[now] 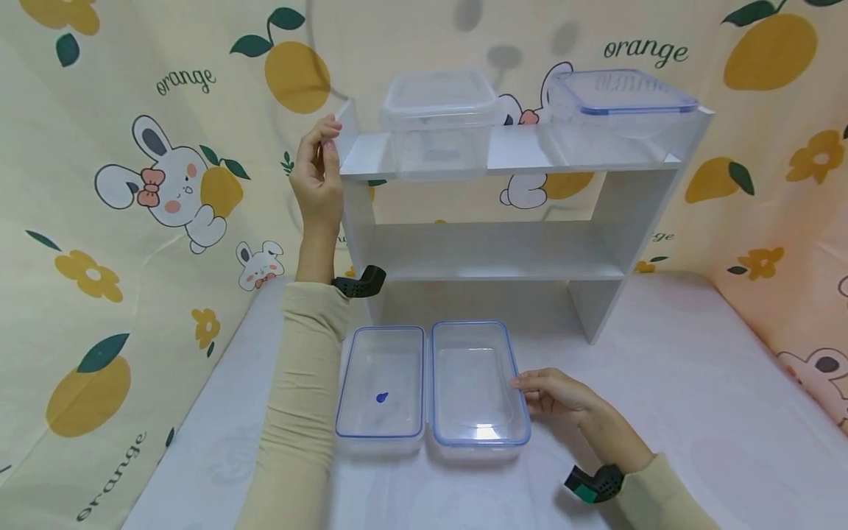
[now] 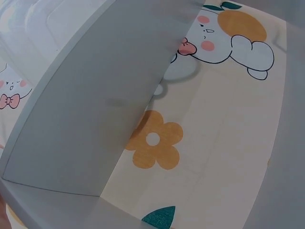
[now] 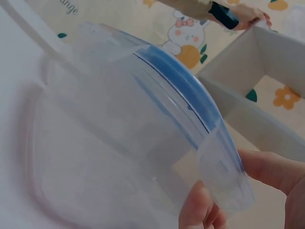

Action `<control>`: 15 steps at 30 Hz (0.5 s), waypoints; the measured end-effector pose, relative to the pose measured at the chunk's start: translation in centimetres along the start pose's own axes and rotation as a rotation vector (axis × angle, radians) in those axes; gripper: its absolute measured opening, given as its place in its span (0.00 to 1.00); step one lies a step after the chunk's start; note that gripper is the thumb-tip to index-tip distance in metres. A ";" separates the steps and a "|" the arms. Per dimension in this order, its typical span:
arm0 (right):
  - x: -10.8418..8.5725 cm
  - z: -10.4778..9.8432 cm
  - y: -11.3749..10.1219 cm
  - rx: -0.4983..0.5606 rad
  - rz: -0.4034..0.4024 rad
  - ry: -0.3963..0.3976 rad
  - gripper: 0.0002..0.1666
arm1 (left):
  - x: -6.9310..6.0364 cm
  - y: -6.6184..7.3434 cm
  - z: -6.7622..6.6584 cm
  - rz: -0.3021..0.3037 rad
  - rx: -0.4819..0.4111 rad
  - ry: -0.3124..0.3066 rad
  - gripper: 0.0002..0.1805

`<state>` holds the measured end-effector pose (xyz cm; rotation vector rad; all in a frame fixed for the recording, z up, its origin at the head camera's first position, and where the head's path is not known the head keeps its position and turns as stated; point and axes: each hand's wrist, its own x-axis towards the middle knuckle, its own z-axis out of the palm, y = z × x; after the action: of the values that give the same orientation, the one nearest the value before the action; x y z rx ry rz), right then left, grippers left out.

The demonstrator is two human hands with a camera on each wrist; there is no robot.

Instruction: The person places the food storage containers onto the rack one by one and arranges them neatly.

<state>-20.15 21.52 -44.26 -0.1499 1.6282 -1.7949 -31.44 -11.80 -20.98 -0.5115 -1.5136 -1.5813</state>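
On the white table stand two clear plastic food containers with blue-rimmed lids, the left container (image 1: 380, 379) and the right container (image 1: 472, 383), side by side. My right hand (image 1: 559, 394) pinches the right container's lid edge; in the right wrist view its thumb and fingers lie about the clear side flap (image 3: 219, 167). My left hand (image 1: 318, 173) is raised to the upper left corner of a white shelf unit (image 1: 497, 250) and grips the edge of its side panel. In the left wrist view, only a sliver of that hand shows at the lower left.
A clear container with a whitish lid (image 1: 440, 121) and a clear container with a blue-edged lid (image 1: 623, 114) stand on the top board. The shelf unit is behind the two table containers. A printed cloth (image 1: 165, 309) with oranges and rabbits hangs around the table.
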 end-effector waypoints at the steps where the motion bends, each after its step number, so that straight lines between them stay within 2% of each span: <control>1: 0.0 0.0 -0.1 0.003 -0.005 -0.005 0.08 | 0.0 0.0 0.0 -0.001 0.000 -0.001 0.11; 8: -0.2 -0.1 -0.7 0.024 -0.050 -0.066 0.14 | 0.0 -0.1 -0.4 -0.011 -0.003 0.011 0.11; 15: -0.8 -0.1 -1.3 0.021 -0.071 -0.059 0.16 | 0.0 -0.4 -0.6 -0.008 0.003 0.000 0.11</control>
<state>-20.11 22.00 -42.79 -0.2513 1.5805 -1.8425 -31.58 -12.43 -21.29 -0.5041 -1.5193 -1.5856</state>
